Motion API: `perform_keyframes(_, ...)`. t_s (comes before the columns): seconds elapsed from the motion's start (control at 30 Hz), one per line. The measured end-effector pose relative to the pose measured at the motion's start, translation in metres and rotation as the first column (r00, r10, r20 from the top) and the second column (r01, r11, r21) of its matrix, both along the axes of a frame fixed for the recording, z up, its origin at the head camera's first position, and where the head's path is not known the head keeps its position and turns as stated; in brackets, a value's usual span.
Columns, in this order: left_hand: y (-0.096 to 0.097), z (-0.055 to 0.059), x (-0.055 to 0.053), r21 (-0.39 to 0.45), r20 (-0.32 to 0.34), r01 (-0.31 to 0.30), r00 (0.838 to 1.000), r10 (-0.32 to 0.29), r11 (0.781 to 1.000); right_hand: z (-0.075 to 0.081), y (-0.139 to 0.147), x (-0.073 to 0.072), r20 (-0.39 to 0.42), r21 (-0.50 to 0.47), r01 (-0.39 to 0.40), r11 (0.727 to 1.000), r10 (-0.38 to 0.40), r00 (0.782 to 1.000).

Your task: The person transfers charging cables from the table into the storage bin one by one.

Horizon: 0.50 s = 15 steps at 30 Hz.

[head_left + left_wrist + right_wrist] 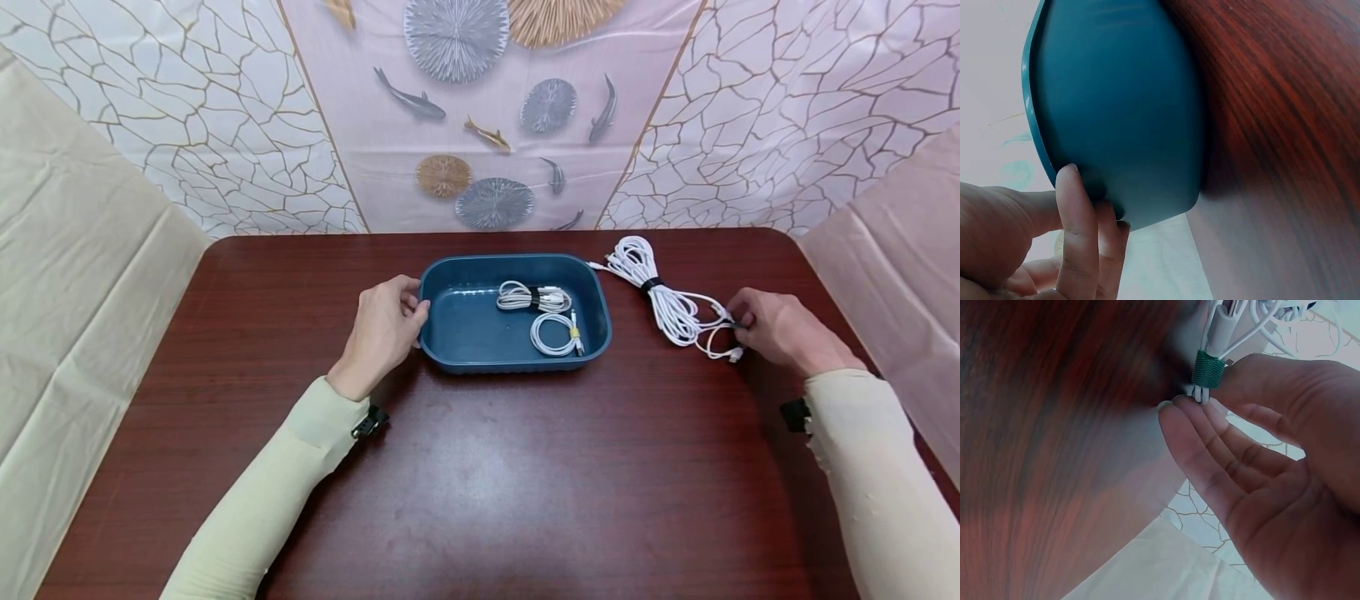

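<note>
A dark blue plastic bin [517, 367] stands on the table. My left hand [382, 329] pinches its left end, and in the left wrist view fingers [1079, 219] press the outer wall near the rim. Inside the bin lie a coiled white cable with a black strap [517, 297] and a smaller coil with a yellow tie [553, 335]. At the right, my right hand [780, 329] pinches a white cable [712, 333] at its green tie [1208, 370], with thumb and fingertips meeting around the cable strands just below it.
A larger bundle of white cable [660, 304], bound by a black strap, lies between the bin and my right hand, and one end reaches the bin's right rim. Patterned cloth walls [495, 125] rise behind the brown table [487, 483]; plain cloth hangs along both sides.
</note>
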<state>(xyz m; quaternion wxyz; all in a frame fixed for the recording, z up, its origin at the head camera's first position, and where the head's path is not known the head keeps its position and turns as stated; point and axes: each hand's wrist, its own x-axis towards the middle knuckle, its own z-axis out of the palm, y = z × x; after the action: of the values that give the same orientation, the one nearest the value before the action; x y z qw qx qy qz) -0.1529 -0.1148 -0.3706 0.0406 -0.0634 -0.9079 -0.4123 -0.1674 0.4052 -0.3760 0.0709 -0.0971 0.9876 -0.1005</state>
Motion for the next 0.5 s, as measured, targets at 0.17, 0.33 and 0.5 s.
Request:
perform_keyframes(0.17, 0.0000, -0.0004, -0.0003, 0.002, 0.008, -0.005, 1.000, 0.005, 1.000, 0.0011, -0.0006, -0.0008, 0.019, 0.010, 0.011, 1.000, -0.012, 1.000)
perform_keyframes(0.33, -0.0002, -0.0011, -0.0008, -0.001, 0.004, -0.003, 1.000, 0.003, 1.000, 0.0045, 0.0005, -0.0012, 0.053, -0.001, 0.026, 1.000, -0.026, 0.998)
perform_keyframes(0.5, -0.0006, -0.0011, -0.0009, 0.008, 0.003, 0.005, 1.000, -0.005, 1.000, 0.0065, 0.0027, -0.0007, 0.050, -0.023, 0.028, 0.999, -0.027, 0.998)
